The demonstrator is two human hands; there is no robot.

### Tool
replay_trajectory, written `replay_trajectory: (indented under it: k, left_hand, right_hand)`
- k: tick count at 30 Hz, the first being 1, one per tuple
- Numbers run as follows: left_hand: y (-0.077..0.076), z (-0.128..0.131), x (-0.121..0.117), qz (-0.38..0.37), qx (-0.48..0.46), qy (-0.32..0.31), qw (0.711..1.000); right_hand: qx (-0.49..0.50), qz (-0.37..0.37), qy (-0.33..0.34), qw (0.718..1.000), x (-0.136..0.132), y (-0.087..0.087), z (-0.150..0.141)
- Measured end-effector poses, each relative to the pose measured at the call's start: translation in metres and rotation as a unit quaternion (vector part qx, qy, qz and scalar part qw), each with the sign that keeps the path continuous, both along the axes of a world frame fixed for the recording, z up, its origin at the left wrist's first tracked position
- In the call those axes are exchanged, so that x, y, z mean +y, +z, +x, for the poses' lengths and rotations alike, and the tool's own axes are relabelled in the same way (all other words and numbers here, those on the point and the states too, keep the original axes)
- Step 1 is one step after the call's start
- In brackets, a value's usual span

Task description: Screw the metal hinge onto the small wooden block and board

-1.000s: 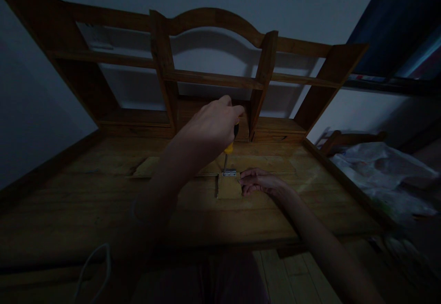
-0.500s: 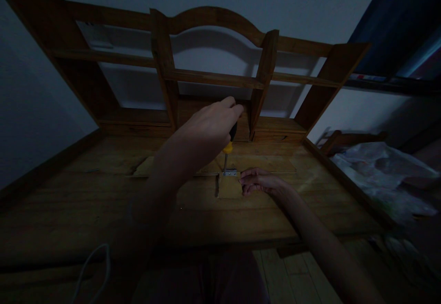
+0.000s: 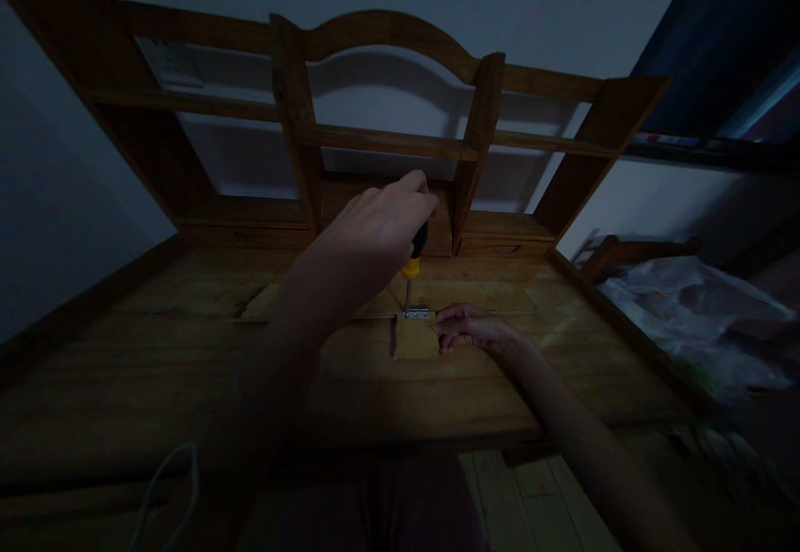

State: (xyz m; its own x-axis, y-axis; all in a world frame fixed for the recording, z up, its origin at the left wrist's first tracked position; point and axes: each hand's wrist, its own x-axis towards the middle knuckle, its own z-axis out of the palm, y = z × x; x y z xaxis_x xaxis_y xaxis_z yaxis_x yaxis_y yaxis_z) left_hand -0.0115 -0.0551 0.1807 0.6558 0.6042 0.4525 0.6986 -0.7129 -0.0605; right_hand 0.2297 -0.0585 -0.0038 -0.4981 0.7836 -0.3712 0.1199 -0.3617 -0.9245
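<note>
My left hand point(image 3: 387, 223) is closed around a screwdriver point(image 3: 411, 267) with a black and yellow handle. The screwdriver stands nearly upright, and its tip meets the left part of a small metal hinge point(image 3: 417, 313). Under the hinge's near side lies a small pale wooden piece point(image 3: 417, 339). My right hand point(image 3: 468, 328) rests on the desk with curled fingers gripping the right edge of that piece. Behind the hinge, a long thin wooden strip point(image 3: 475, 295) runs across the desk, partly hidden by my left arm.
The wooden desk point(image 3: 400, 406) has a raised shelf unit point(image 3: 391, 142) with small drawers along its back. A thin metal item point(image 3: 163, 310) lies far left. A white cable loop point(image 3: 193, 477) hangs at the lower left. Plastic bags point(image 3: 687, 310) sit beyond the right edge.
My left hand and the screwdriver handle have shifted very slightly left and up, with the tip still at the hinge. My right hand and the wooden piece look unmoved.
</note>
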Motion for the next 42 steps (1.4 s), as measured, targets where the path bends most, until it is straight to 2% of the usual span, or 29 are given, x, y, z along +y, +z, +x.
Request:
replay_trajectory:
  k: [5,16,27,33,42]
  left_hand:
    - [-0.001,-0.001,-0.001,0.007,-0.023,0.007,1.000]
    - [0.003,0.005,0.002,-0.008,0.008,0.011,1.000]
    - [0.009,0.016,-0.018,0.000,0.010,0.057,0.998]
    - [0.007,0.022,-0.014,0.000,-0.020,0.048,0.999]
    - [0.005,0.015,-0.004,-0.004,-0.058,0.082,0.995]
  right_hand:
    - [0.001,-0.017,-0.026,1.000,-0.003,0.004,-0.002]
    - [0.006,-0.007,-0.021,1.000,0.001,-0.004,0.001]
    - [0.013,-0.014,-0.015,1.000,0.002,-0.005,0.002]
    - [0.008,-0.013,-0.014,1.000,0.001,-0.002,0.001]
    - [0.020,-0.012,-0.007,1.000,0.002,-0.005,0.002]
